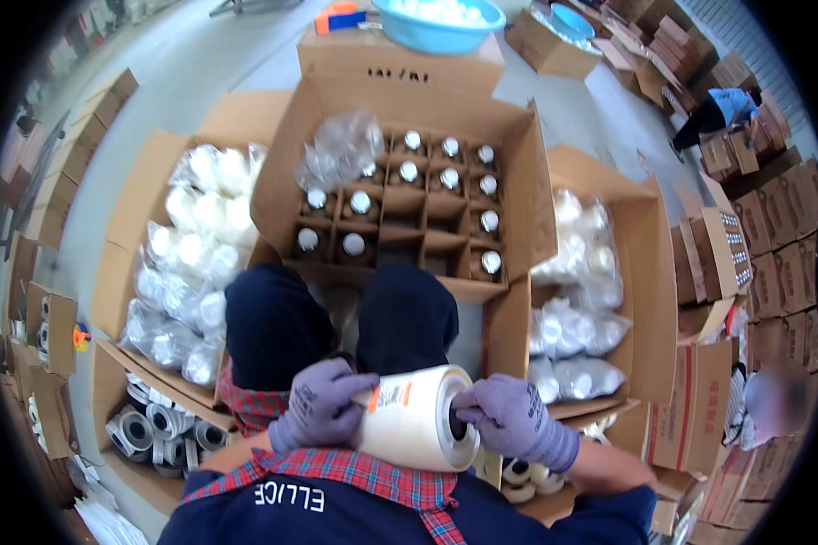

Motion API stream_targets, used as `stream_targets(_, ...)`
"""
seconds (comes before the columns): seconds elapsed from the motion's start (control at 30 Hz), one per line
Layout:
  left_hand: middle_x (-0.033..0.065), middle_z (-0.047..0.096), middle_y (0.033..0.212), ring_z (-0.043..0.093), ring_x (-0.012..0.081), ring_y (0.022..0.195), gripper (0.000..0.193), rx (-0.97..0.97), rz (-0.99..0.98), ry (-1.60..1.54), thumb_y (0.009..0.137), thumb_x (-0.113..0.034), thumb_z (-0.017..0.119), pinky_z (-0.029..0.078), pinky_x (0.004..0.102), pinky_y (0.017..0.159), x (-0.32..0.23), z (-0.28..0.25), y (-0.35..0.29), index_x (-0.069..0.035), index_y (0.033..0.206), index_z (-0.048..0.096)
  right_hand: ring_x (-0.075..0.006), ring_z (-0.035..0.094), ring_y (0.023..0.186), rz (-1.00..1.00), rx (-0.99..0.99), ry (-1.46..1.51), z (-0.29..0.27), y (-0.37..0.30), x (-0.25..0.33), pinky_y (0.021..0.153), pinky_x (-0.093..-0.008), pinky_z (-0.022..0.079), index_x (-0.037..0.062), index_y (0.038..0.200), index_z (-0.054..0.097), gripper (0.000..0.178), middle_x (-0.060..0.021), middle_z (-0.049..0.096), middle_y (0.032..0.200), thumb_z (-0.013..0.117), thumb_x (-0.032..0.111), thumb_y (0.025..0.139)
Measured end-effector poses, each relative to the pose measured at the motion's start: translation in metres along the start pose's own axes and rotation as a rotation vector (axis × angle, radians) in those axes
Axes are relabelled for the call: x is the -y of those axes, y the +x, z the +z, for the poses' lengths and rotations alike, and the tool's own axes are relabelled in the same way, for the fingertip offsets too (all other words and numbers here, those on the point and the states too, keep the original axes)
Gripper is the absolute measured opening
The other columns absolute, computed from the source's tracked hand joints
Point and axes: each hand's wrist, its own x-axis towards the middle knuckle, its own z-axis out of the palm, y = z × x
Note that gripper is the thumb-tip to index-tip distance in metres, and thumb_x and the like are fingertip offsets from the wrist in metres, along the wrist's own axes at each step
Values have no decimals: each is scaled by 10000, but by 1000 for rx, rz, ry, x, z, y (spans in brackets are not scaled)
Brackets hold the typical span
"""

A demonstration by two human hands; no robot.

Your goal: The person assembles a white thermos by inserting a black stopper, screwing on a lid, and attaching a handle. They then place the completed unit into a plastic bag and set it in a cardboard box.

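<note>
Across my lap lies a large off-white cylinder [393, 436] with an orange-and-white label and a dark round opening in its right end. I cannot make out its exact kind. My left hand [324, 405], in a purple-grey glove, is closed on its left end beside the label. My right hand [518, 420], gloved alike, has its fingers curled at the rim of the dark opening; the fingertips are partly hidden. Beyond my knees stands an open carton [504, 100] with cardboard dividers, holding several silver-capped bottles [360, 202] and crumpled clear plastic [344, 145].
Open cartons of plastic-wrapped white items flank me, at left [123, 236] and right [650, 272]. Below the left one sits a carton of white and dark rings [165, 422]. A blue basin [441, 36] rests on a box ahead. A person [723, 111] bends over boxes far right.
</note>
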Motion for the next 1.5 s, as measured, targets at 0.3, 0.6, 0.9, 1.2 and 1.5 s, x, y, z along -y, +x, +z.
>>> stream_targets(0.3, 72, 570, 742, 590, 226, 641, 465, 118, -116, 226, 711, -152, 717, 500, 343, 586, -26, -7, -13, -113, 1174, 721, -121, 683, 762, 705, -57, 700, 11, 7, -38, 691, -292, 557, -14, 990, 643, 116, -68, 694, 815, 664, 85, 933)
stream_targets(0.6, 96, 580, 765, 637, 257, 652, 597, 88, -104, 214, 706, -174, 759, 533, 359, 589, -17, -12, -26, -64, 1283, 655, -317, 683, 743, -20, 45, -113, -51, 43, 18, 667, -389, 537, 100, 1036, 660, 185, -119, 668, 791, 707, 234, 918)
stream_targets(0.9, 124, 595, 822, 649, 291, 705, 739, 218, -215, 180, 697, -206, 766, 550, 378, 649, 3, -10, -9, -34, 1384, 553, -365, 666, 756, -13, 126, 58, -61, 70, -11, 663, -430, 521, 69, 970, 593, 189, -158, 648, 804, 683, 228, 921)
stream_targets(1.2, 232, 674, 932, 683, 405, 912, 453, 126, -446, -54, 792, -68, 539, 548, 416, 815, 14, -10, 11, -59, 1236, 631, -256, 681, 710, -262, -82, -168, -96, 119, -71, 693, -387, 544, 77, 957, 629, 157, -101, 654, 742, 657, 216, 891)
stream_targets(1.5, 144, 628, 1238, 635, 236, 1029, 701, -145, -932, -670, 731, 38, 527, 529, 357, 884, 22, -47, 16, 26, 1428, 450, -410, 670, 985, 514, -290, -63, -45, 140, -191, 873, -472, 521, 46, 1074, 634, 323, -237, 703, 1002, 655, 320, 906)
